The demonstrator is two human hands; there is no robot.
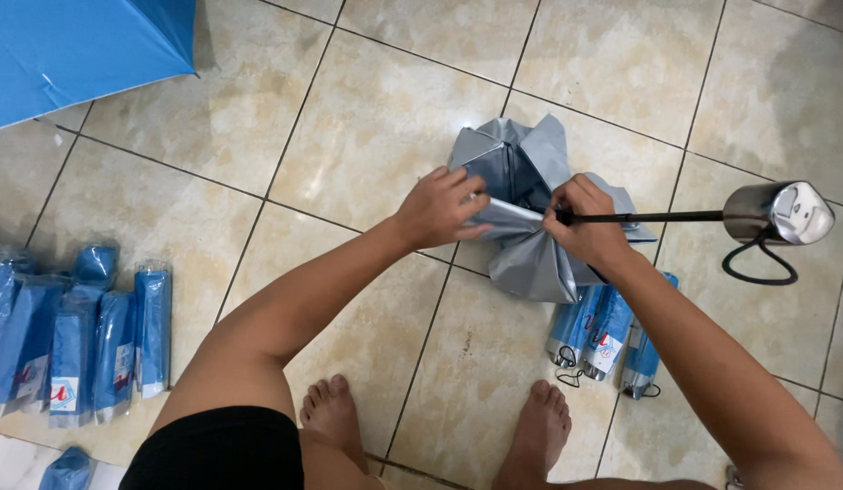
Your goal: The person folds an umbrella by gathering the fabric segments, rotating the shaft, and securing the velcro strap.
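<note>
A collapsed umbrella with silver-grey canopy fabric (521,181) is held over the tiled floor. Its thin black shaft (657,217) runs right to a silver handle (780,213) with a black wrist loop. My left hand (438,209) pinches a fold of the grey fabric on the left side. My right hand (587,227) grips the gathered fabric around the shaft where it meets the canopy. Both hands are closed on the umbrella. My bare feet (331,413) stand below it.
Three folded blue umbrellas in clear sleeves (603,340) lie on the floor under my right forearm. Several more wrapped blue umbrellas (77,340) lie in a row at the left. An open blue umbrella canopy (77,50) fills the top left corner.
</note>
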